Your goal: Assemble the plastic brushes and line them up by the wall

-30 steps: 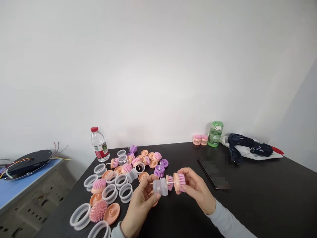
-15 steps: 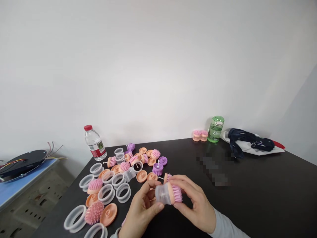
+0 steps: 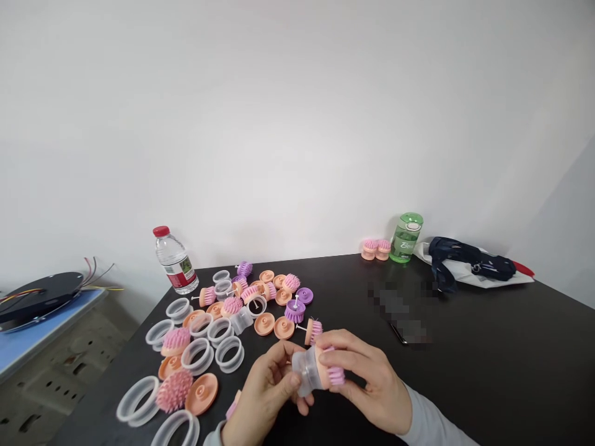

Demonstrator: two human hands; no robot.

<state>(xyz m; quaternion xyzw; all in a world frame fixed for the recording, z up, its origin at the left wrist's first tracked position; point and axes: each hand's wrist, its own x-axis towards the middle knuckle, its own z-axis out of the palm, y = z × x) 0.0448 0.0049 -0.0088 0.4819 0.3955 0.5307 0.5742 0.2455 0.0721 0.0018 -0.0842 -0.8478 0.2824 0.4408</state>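
The left hand gripped a clear collar, the right hand a pink brush head, touching at lower centre. Joining appeared underway (seating unconfirmed); the next move seemed to need square pressure. Orange discs lay lower left.

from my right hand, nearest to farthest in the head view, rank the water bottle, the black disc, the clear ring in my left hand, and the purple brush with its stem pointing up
1. Clear ring: just to its left, in the left hand.
2. Purple brush: left, beyond both hands.
3. Water bottle: farther left and back.
4. Black disc: farthest left.
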